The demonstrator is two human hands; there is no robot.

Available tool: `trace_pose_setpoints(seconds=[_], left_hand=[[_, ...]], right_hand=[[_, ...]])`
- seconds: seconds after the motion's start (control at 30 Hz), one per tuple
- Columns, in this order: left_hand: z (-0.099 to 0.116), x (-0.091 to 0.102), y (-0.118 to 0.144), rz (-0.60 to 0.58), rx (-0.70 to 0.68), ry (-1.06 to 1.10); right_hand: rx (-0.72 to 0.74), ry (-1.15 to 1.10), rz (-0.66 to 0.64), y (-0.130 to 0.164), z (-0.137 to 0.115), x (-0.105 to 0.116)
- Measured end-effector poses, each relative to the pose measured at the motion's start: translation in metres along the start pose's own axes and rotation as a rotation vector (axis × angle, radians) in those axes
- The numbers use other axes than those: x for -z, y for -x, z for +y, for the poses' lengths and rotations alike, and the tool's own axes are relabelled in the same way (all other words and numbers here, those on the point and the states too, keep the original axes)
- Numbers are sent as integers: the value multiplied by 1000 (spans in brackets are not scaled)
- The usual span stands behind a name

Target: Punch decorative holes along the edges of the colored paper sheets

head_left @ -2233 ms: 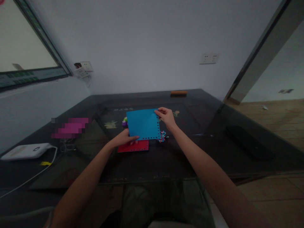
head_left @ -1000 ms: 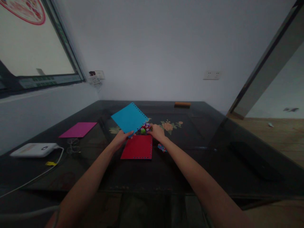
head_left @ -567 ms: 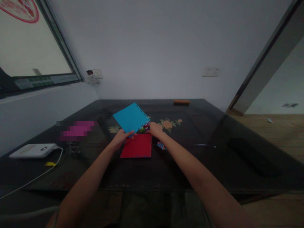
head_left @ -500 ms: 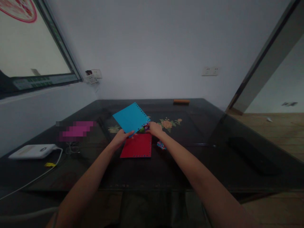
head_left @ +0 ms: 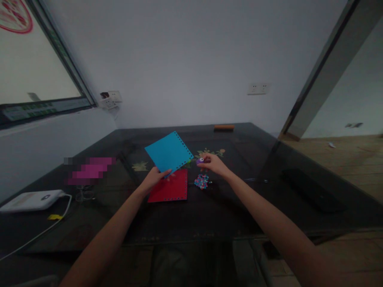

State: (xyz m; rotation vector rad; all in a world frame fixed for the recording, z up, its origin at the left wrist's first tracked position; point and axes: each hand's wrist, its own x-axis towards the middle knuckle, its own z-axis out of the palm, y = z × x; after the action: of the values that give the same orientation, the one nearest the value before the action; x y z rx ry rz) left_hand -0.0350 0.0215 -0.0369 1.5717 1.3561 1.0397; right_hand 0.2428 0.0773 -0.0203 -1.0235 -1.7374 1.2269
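Observation:
My left hand pinches the near corner of a blue sheet with punched holes along its right edge and holds it tilted above the dark table. Under it a red sheet with holes along its near edge lies flat. My right hand is lifted just right of the blue sheet and grips a small purple punch. A little heap of pink and blue paper dots lies below that hand. A green punch peeks out beside the blue sheet.
A pink sheet, blurred, lies at the left. A white box with a cable sits near the left edge. A dark flat object rests at the right, and an orange bar lies at the far edge by the wall.
My right hand let go of the blue sheet, reached to the punches behind it and lifted the purple one to the right. My left hand raised and turned the blue sheet.

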Motion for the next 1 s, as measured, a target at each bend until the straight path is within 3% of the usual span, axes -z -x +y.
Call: trace_pose_setpoints(seconds=[0.2,0.33,0.47,0.53,0.77,1.0], left_hand=[[36,-35,-2,-71,-40,1],[53,-78,-8,-1,-30,293],[53,-110,-12,62,-12,497],[50,-112,-11,84,-35,453],[52,-91,-8,157,-72,333],[50,-98,-7,151,-106,282]], right_hand=[[-31,-249,97,35,-15,11],[-20,-404,158,38,-14,5],[-51,-621,202,40,-6,1],[-66,-695,174,43,-4,-1],[-65,-777,116,50,-4,-8],[-92,-667,155,54,-6,-16]])
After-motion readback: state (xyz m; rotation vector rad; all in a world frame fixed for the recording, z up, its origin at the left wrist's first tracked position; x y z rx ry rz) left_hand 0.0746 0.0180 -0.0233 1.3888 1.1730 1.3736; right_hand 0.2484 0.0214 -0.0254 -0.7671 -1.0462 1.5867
